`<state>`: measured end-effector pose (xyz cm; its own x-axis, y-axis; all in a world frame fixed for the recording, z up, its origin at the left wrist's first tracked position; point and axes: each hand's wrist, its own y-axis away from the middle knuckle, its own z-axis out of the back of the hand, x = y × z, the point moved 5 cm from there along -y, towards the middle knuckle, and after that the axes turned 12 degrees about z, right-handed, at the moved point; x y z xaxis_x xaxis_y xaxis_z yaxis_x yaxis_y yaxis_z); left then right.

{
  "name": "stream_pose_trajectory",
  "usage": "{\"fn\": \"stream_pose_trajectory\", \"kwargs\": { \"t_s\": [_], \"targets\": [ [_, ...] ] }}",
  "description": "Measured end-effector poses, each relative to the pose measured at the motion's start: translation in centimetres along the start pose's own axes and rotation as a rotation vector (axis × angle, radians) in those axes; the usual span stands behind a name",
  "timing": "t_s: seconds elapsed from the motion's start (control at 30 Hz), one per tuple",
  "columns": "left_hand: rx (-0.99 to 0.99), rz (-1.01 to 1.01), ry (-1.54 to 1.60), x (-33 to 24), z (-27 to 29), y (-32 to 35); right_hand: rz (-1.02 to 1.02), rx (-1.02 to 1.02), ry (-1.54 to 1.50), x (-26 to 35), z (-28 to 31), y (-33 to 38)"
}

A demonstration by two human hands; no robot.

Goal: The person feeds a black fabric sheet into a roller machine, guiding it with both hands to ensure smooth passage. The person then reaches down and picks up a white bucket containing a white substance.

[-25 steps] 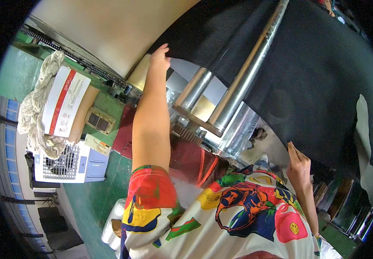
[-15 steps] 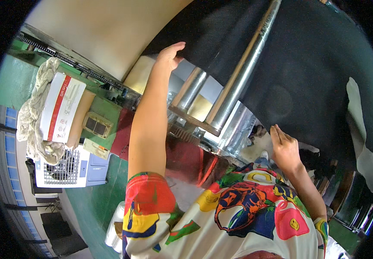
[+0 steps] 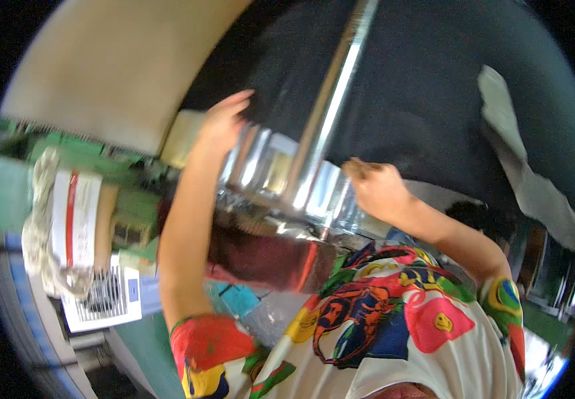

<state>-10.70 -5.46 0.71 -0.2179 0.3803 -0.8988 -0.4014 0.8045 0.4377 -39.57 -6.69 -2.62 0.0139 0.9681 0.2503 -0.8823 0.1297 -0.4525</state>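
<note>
Pinching the black sheet (image 3: 433, 106) with right hand (image 3: 380, 189) right of the metal roller (image 3: 330, 100) while extending left hand (image 3: 223, 125), loose-fingered, left of it.

The left hand (image 3: 223, 124) is outstretched with fingers extended, while the right hand (image 3: 377, 189) angles inward, fingers curled.

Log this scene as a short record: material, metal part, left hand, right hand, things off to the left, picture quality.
Material: large black flexible sheet
Metal part: long shiny metal cylinder, slanting in front of the sheet
Left hand: fingers extended at the sheet's edge; contact unclear
Right hand: fingers bent at the sheet's near edge; grip unclear
Off to the left: white box with a red stripe, beside crumpled off-white cloth
Picture quality: blurred around both hands
</note>
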Motion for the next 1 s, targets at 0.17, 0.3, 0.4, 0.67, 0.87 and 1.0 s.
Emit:
{"fn": "stream_pose_trajectory", "kwargs": {
  "t_s": [0.17,0.3,0.4,0.67,0.87,1.0],
  "targets": [
    [-0.18,0.004,0.151,0.7,4.8,2.3,0.39,0.02,0.21,0.5,2.8,3.5],
    [-0.369,0.011,0.203,0.8,8.1,1.3,0.017,-0.229,0.302,-4.2,11.9,4.1],
    [-0.406,0.008,0.301,0.5,8.7,0.0,-0.195,-0.353,0.584,-6.0,17.2,7.3],
    [-0.49,0.022,0.233,1.6,13.7,-6.6,-0.898,-0.395,0.244,-12.9,11.8,27.0],
    [-0.706,-0.029,-0.192,1.9,18.8,-6.8,-0.975,0.026,0.642,-0.6,8.4,47.6],
    [-0.848,-0.159,-1.351,1.2,17.2,-6.1,-1.398,0.347,0.266,13.7,1.6,59.5]
  ]
}}
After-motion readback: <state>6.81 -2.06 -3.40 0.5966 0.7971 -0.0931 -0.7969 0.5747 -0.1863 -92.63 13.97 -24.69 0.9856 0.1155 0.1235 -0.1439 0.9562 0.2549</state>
